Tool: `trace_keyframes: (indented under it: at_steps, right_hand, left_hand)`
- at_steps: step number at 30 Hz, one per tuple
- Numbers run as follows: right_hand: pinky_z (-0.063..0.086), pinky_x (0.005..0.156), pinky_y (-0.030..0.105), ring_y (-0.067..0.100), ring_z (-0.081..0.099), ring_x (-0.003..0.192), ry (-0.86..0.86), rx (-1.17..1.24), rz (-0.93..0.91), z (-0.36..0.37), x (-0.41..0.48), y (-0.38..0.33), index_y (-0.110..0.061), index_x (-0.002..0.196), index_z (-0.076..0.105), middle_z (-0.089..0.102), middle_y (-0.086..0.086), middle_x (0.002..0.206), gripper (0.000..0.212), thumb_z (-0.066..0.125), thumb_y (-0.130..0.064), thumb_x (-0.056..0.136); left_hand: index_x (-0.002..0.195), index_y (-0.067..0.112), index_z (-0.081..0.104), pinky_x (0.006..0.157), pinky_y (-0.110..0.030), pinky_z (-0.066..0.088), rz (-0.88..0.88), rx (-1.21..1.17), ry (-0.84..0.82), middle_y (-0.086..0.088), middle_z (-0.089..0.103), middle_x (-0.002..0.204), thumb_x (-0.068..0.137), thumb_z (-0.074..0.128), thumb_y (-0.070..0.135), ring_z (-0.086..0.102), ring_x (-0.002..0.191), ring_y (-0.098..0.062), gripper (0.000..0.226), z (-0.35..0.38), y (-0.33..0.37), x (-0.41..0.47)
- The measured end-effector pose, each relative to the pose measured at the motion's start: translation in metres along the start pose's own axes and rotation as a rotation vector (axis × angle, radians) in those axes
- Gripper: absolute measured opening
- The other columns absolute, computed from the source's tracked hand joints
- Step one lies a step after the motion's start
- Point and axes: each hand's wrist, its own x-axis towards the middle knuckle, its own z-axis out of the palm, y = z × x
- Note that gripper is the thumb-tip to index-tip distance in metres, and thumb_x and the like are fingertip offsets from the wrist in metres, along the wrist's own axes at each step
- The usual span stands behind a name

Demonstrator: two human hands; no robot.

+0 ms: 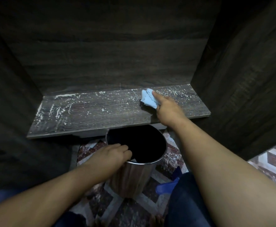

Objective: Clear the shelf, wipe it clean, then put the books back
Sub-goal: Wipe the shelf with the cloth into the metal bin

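One blue cloth (148, 98) is pinched by the right hand (168, 110) toward the right of the shelf (93, 112), and one steel bin (130, 174) below the shelf is gripped by the left hand (111, 154) with curled fingers.

The shelf (101, 115) is a dark wood-grain board set between dark side panels and a back panel of the same grain. White specks (58, 110) are scattered over it, thickest in streaks at its left end and along the back right edge. A crumpled light-blue cloth (148, 99) lies on the board towards the right rear, among the specks.

Below the front edge is a floor (101, 194) patterned in maroon, grey and white diamonds. A shiny metal bin (132, 176) is on it, its dark open mouth just under the shelf edge. A blue plastic object (165, 187) lies just right of the bin.
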Motion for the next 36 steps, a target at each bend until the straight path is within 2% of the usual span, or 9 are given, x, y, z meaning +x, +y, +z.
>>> trace_keyframes:
  at_steps: [4,7,10,15,20,25,29,34,36]
  right_hand:
    - [0.039,0.105,0.04,0.038,0.046,0.123,0.005,0.087,0.113,0.004,0.008,0.006,-0.046,0.148,0.026,0.031,0.014,0.144,0.07,0.045,-0.008,0.093]
    - [0.037,0.106,0.039,0.038,0.047,0.122,0.063,0.079,0.172,0.007,0.016,0.019,-0.044,0.149,0.026,0.031,0.015,0.142,0.067,0.044,-0.009,0.095]
    - [0.03,0.111,0.043,0.041,0.036,0.13,0.085,0.029,0.223,0.013,0.022,0.031,-0.043,0.149,0.024,0.022,0.013,0.149,0.065,0.046,-0.014,0.096]
    - [0.028,0.108,0.044,0.038,0.025,0.137,-0.116,-0.18,0.182,0.033,0.023,0.036,-0.04,0.152,0.008,0.023,0.012,0.153,0.065,0.043,-0.028,0.099]
    - [0.039,0.103,0.041,0.039,0.04,0.126,-0.107,-0.169,0.133,0.034,0.017,0.027,-0.039,0.15,0.023,0.037,0.015,0.139,0.065,0.046,-0.013,0.094]
    - [0.041,0.098,0.033,0.032,0.05,0.119,-0.131,-0.117,0.006,0.028,0.01,0.02,-0.037,0.144,0.039,0.05,0.013,0.133,0.058,0.051,-0.014,0.092]
    - [0.043,0.098,0.028,0.024,0.053,0.119,-0.201,-0.028,-0.05,0.02,0.008,0.014,-0.042,0.136,0.049,0.051,0.003,0.139,0.051,0.057,-0.019,0.09]
    - [0.043,0.064,0.02,0.013,0.059,0.077,-0.243,0.081,-0.074,0.01,0.01,0.016,-0.04,0.132,0.054,0.059,0.001,0.125,0.051,0.054,-0.012,0.089]
    - [0.05,0.076,0.027,0.02,0.062,0.09,-0.124,0.104,-0.068,0.005,0.012,0.02,-0.042,0.134,0.051,0.058,0.001,0.132,0.055,0.052,-0.011,0.089]
  left_hand:
    - [0.086,0.017,0.058,0.059,-0.03,0.047,-0.037,-0.067,-0.032,-0.001,0.056,0.081,0.071,0.072,0.014,0.06,0.076,-0.022,0.02,0.008,0.0,0.023]
    - [0.081,0.019,0.054,0.05,-0.029,0.048,-0.007,-0.099,0.011,0.002,0.052,0.076,0.065,0.078,0.013,0.057,0.067,-0.019,0.029,0.015,-0.006,0.023]
    - [0.079,0.02,0.05,0.046,-0.029,0.046,0.046,-0.115,0.12,0.001,0.049,0.074,0.073,0.065,0.019,0.053,0.063,-0.019,0.017,0.019,-0.01,0.022]
    - [0.078,0.018,0.052,0.047,-0.026,0.04,0.033,-0.103,0.201,0.001,0.047,0.074,0.066,0.077,0.014,0.05,0.064,-0.018,0.028,0.026,-0.007,0.022]
    - [0.078,0.018,0.056,0.048,-0.028,0.04,-0.007,-0.125,0.198,0.001,0.047,0.075,0.062,0.084,0.009,0.049,0.065,-0.016,0.033,0.03,-0.009,0.021]
    - [0.08,0.019,0.053,0.049,-0.029,0.042,0.017,-0.103,0.202,0.002,0.047,0.076,0.076,0.056,0.014,0.048,0.066,-0.016,0.007,0.036,-0.008,0.02]
    - [0.083,0.019,0.055,0.05,-0.033,0.045,0.012,-0.104,0.188,0.002,0.047,0.079,0.078,0.055,0.015,0.048,0.069,-0.017,0.007,0.043,-0.009,0.02]
    - [0.081,0.019,0.056,0.051,-0.033,0.046,0.008,-0.083,0.189,0.001,0.047,0.078,0.075,0.058,0.012,0.048,0.068,-0.017,0.009,0.042,-0.011,0.021]
    - [0.08,0.018,0.057,0.051,-0.033,0.046,0.015,-0.07,0.199,0.001,0.047,0.078,0.077,0.052,0.013,0.048,0.067,-0.017,0.008,0.041,-0.01,0.021]
